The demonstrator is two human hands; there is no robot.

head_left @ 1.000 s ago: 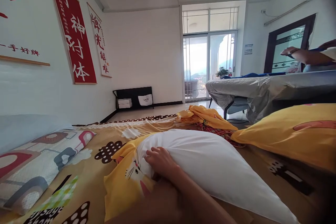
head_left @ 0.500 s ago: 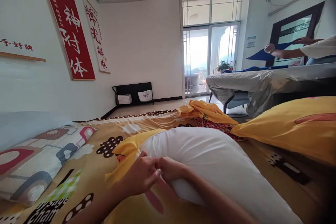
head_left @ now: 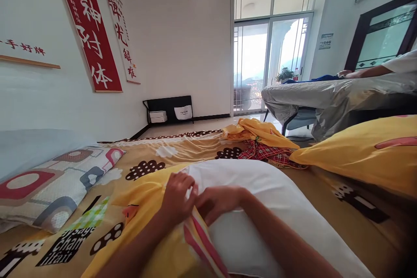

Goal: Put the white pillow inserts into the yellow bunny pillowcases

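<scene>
A plump white pillow lies in front of me, its left part inside a yellow pillowcase with a pink stripe along its opening. My left hand is closed on the edge of the pillowcase, above the striped hem. Close beside it, my right hand rests against the white pillow with its fingers curled toward the same edge. Its fingertips are partly hidden, so what they pinch, cloth or pillow, is hard to make out.
Under everything is a patterned brown bedsheet. A patterned pillow lies left, a yellow pillow right, and crumpled yellow cloth ahead. Beyond, another person's arm reaches over a plastic-covered table.
The pillowcase has spread farther over the pillow's left side, and its pink-striped edge now shows between my hands. My right hand has shifted slightly right. The other person's arms have lowered the blue cloth.
</scene>
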